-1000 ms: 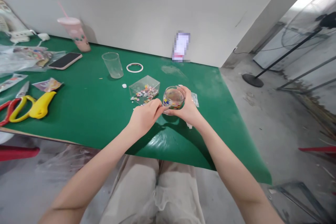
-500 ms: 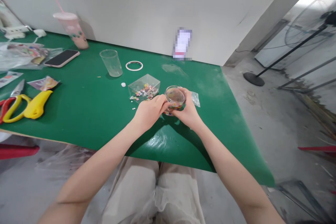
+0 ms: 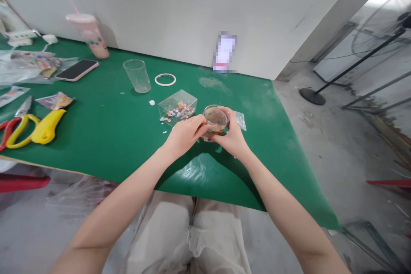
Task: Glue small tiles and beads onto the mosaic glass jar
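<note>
Between my hands is a clear glass cup [image 3: 215,116] with small coloured mosaic tiles around its side. My left hand [image 3: 185,137] has its fingers and thumb closed against the cup's left side. From the right, my right hand [image 3: 233,137] wraps the cup, with the thumb in front and the fingers behind. Just left of the cup stands a clear plastic box [image 3: 177,102] with loose mosaic tiles in it. A small clear plastic bag [image 3: 240,120] lies behind my right hand. My fingers cover much of the cup's side.
Farther back on the green table [image 3: 105,137] are an empty clear cup [image 3: 137,78] and a white ring [image 3: 165,79]. Scissors [image 3: 19,126], a yellow tool [image 3: 49,128], a phone [image 3: 77,71] and a pink tumbler [image 3: 91,36] are at left. A blurred-out screen [image 3: 224,52] leans on the wall.
The view has shifted very slightly. Both hands keep their hold on the tiled cup, and my left fingers have moved a little along its side.
</note>
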`<move>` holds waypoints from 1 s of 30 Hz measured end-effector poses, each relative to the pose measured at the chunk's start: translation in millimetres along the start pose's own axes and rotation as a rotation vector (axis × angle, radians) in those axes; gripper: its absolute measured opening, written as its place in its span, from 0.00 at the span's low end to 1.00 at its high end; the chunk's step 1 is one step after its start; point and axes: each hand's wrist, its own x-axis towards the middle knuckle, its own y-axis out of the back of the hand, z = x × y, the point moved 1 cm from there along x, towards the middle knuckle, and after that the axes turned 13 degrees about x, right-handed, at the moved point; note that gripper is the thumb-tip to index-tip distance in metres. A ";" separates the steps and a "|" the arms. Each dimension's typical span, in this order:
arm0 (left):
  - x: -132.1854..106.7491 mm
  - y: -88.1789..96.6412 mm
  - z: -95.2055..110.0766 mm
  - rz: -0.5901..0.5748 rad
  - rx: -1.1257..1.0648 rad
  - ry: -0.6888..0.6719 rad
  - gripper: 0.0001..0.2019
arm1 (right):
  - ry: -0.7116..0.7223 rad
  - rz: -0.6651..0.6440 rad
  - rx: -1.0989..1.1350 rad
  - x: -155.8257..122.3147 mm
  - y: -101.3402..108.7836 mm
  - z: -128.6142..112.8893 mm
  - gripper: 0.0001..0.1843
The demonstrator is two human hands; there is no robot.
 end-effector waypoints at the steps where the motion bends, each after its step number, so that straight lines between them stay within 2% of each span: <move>1: 0.1 -0.4 -0.8 0.008 -0.027 -0.001 0.12 | 0.001 -0.002 0.005 -0.3 0.1 0.3 0.40; 9: 4.3 -8.0 -6.3 0.069 -0.229 0.047 0.18 | 0.018 -0.018 0.053 -1.8 0.8 3.8 0.40; 16: 5.9 -3.3 -6.7 0.093 -0.311 0.053 0.23 | 0.006 -0.027 0.084 -1.9 1.2 2.7 0.41; 22: 1.8 -6.1 -19.2 0.305 -0.328 0.172 0.19 | -0.028 -0.069 0.118 -1.6 3.5 2.3 0.42; 24: 0.3 -5.8 -21.0 0.314 -0.318 0.114 0.27 | -0.039 -0.104 0.139 -1.5 5.3 2.2 0.43; 26: -1.4 -3.8 -20.2 0.243 -0.284 0.017 0.31 | -0.046 -0.142 0.147 -1.9 7.6 1.7 0.43; 28: -3.5 -0.7 -17.7 0.161 -0.242 -0.071 0.26 | -0.044 -0.189 0.152 -2.9 9.8 0.5 0.43; 30: -5.6 2.6 -14.9 0.133 -0.209 -0.133 0.20 | -0.040 -0.235 0.165 -4.4 11.8 -1.0 0.42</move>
